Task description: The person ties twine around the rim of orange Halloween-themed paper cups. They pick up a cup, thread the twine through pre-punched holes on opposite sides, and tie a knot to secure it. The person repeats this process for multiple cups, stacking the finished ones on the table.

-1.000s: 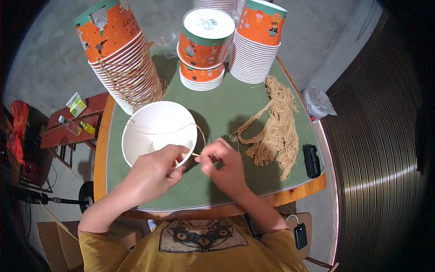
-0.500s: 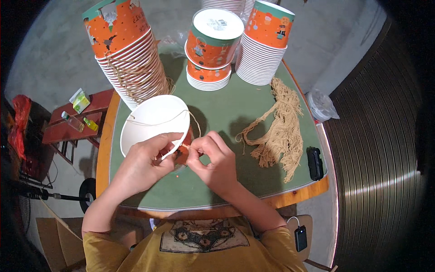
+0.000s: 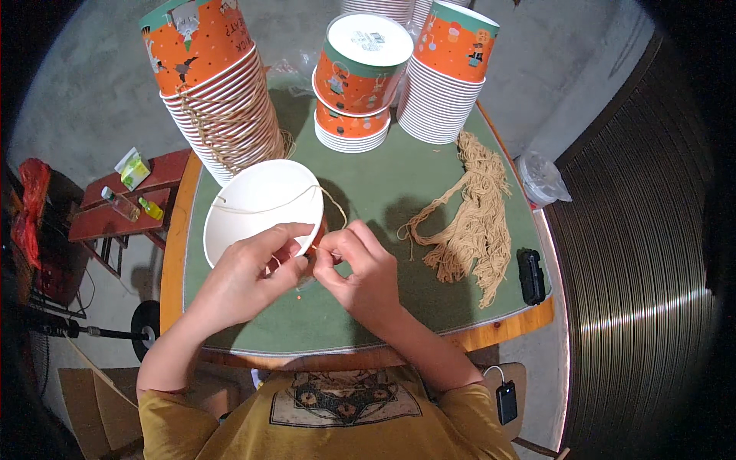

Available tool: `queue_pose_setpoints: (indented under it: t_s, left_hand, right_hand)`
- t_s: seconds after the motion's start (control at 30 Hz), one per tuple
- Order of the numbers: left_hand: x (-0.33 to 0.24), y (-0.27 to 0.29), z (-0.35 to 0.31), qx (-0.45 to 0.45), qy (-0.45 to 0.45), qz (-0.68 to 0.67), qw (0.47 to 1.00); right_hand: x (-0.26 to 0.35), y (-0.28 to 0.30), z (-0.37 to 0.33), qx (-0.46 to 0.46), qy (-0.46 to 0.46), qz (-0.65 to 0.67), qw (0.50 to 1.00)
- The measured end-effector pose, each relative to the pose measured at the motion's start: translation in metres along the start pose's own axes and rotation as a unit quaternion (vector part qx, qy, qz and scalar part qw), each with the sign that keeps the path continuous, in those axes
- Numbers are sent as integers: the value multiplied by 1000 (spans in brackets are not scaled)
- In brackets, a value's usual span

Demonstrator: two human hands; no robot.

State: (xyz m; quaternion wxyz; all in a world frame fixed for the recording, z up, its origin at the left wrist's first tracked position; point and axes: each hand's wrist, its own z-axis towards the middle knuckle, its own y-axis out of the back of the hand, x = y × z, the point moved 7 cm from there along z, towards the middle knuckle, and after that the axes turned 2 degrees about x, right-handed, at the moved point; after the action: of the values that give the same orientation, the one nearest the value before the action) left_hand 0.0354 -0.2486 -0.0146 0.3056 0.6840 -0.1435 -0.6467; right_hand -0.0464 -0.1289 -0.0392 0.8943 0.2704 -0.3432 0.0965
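A paper bucket [image 3: 257, 195], white inside and orange outside, is tilted with its mouth toward me. Thin tan cord [image 3: 287, 201] runs across its opening and loops out over the far right rim. My left hand [image 3: 249, 272] grips the rim at the near right, thumb outside and fingers inside. Beside that rim, my right hand [image 3: 359, 268] pinches a short cord end close to the bucket's wall. The spot where the cord meets the wall is partly hidden by my fingers.
A tall stack of orange buckets [image 3: 222, 115] with cord draped on it stands at the back left. More stacked buckets [image 3: 353, 126] [image 3: 445, 92] stand behind. A bundle of tan cord [image 3: 479, 222] and a black case [image 3: 530, 276] lie on the right of the green tabletop [image 3: 368, 199].
Both hands stay at the rim, with only slight finger movement. The right fingers have drawn marginally away from the bucket's wall.
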Motion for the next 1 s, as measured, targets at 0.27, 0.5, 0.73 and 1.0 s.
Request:
queue_pose_setpoints:
  t_s: [0.27, 0.5, 0.73, 1.0]
  left_hand:
    - [18, -19, 11, 93, 71, -26, 993]
    - [-1, -39, 5, 74, -22, 66, 995]
    - [-21, -47, 0, 39, -132, 214, 967]
    - [61, -64, 17, -47, -54, 140, 988]
  right_hand:
    - [-6, -3, -9, 28, -36, -5, 999]
    - [-31, 3, -18, 183, -200, 62, 961]
    - [-42, 5, -19, 208, -212, 8, 955]
    - [-97, -47, -51, 313, -291, 91, 900]
